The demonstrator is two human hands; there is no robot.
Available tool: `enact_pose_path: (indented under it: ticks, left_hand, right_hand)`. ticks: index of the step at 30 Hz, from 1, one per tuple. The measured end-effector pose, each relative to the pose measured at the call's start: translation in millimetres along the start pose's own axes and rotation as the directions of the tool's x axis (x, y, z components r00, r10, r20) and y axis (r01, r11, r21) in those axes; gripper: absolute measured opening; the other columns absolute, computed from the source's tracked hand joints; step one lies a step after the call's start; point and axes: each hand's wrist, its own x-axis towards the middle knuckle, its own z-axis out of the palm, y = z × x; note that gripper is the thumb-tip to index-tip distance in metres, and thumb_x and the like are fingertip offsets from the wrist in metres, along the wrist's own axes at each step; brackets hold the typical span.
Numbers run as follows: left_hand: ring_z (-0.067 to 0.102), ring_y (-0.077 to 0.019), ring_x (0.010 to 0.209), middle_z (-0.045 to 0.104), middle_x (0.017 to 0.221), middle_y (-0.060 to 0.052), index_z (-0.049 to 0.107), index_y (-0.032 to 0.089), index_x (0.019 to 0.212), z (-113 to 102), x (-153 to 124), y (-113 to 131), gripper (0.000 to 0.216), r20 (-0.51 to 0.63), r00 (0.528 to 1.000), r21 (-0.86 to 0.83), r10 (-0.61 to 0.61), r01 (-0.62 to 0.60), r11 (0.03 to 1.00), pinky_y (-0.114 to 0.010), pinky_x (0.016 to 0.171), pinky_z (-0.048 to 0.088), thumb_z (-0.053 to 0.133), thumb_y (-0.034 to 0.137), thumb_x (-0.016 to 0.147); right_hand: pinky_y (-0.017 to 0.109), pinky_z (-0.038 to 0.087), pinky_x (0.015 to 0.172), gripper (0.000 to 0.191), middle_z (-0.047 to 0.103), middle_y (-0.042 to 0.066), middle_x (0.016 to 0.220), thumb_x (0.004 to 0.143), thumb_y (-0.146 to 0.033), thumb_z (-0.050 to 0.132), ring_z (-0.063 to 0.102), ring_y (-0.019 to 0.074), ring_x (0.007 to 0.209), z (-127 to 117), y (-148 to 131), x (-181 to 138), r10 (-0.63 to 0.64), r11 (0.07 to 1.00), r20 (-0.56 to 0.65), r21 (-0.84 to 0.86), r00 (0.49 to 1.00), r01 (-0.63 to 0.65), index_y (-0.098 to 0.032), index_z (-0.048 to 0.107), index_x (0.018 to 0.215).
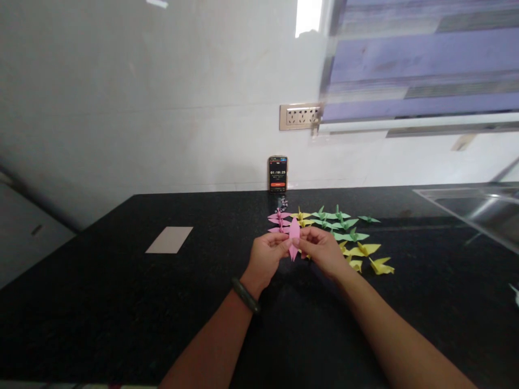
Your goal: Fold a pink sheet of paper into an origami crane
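A narrow folded piece of pink paper (294, 239) stands upright between my two hands above the black counter (121, 302). My left hand (265, 259), with a dark bangle at the wrist, pinches its left side. My right hand (322, 251) pinches its right side. Just behind the hands lie finished paper cranes: pink ones (279, 221), green ones (344, 224) and yellow ones (371, 258).
A phone (278, 174) showing a timer leans against the white wall at the back. A flat sheet of pale paper (169, 240) lies to the left. A steel sink (478, 210) is set in the counter at right. A wall socket plate (299, 116) sits above.
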Motion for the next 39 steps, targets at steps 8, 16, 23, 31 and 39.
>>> enact_pose_path:
  ticks: [8, 16, 23, 31, 39]
  left_hand:
    - [0.054, -0.0076, 0.051, 0.062, 0.061, 0.0, 0.06, 0.011, 0.079, 0.5, -4.0, 7.5, 0.029, 0.046, 0.998, -0.031, 0.038, -0.037, 0.999, -0.019, 0.05, 0.043, 0.071, 0.025, 0.057]
    - [0.055, -0.0087, 0.049, 0.057, 0.056, 0.004, 0.054, 0.014, 0.071, -2.0, -3.7, 7.7, 0.022, 0.068, 0.997, -0.077, 0.03, -0.025, 0.997, -0.023, 0.052, 0.046, 0.069, 0.02, 0.057]
    - [0.055, -0.0087, 0.052, 0.057, 0.057, 0.002, 0.056, 0.013, 0.066, -5.5, -1.0, 2.7, 0.014, 0.078, 0.995, -0.025, 0.065, -0.063, 0.998, -0.023, 0.055, 0.045, 0.067, 0.015, 0.058]
    - [0.061, -0.0147, 0.06, 0.065, 0.069, -0.006, 0.061, 0.011, 0.083, -3.5, -4.3, 9.9, 0.032, 0.121, 0.987, -0.123, -0.107, 0.121, 0.985, -0.031, 0.064, 0.049, 0.067, 0.035, 0.063]
    - [0.058, -0.0124, 0.059, 0.064, 0.066, -0.004, 0.065, 0.01, 0.072, -2.1, -1.8, 2.6, 0.025, 0.031, 0.999, -0.015, -0.011, 0.012, 1.0, -0.028, 0.061, 0.049, 0.07, 0.03, 0.058]
  right_hand:
    - [0.02, 0.04, 0.044, 0.016, 0.061, -0.001, 0.06, 0.066, -0.031, 0.065, 0.046, 0.0061, 0.044, 1.7, -7.2, -4.4, 0.0, 1.0, 0.063, -0.027, 0.998, 0.002, -0.016, 0.066, 0.071]
    - [0.021, 0.041, 0.046, 0.016, 0.061, -0.002, 0.058, 0.063, -0.027, 0.068, 0.048, 0.007, 0.046, 2.8, -3.7, -4.2, -0.006, 0.999, 0.031, 0.045, 0.999, 0.004, -0.017, 0.066, 0.074]
    - [0.021, 0.041, 0.048, 0.005, 0.059, -0.003, 0.057, 0.064, -0.021, 0.065, 0.049, 0.0072, 0.047, 2.4, -3.4, -5.4, -0.057, 0.997, 0.031, 0.057, 0.998, 0.055, -0.018, 0.066, 0.068]
    - [0.024, 0.043, 0.053, 0.009, 0.055, -0.001, 0.064, 0.068, -0.019, 0.059, 0.052, 0.01, 0.056, -0.5, -9.1, -5.4, -0.205, 0.977, 0.063, -0.039, 0.977, 0.207, -0.02, 0.063, 0.061]
    - [0.026, 0.045, 0.056, 0.013, 0.058, 0.0, 0.067, 0.073, -0.027, 0.056, 0.053, 0.0114, 0.059, 3.0, -5.9, -4.2, -0.177, 0.978, 0.042, -0.104, 0.983, 0.18, -0.021, 0.064, 0.081]
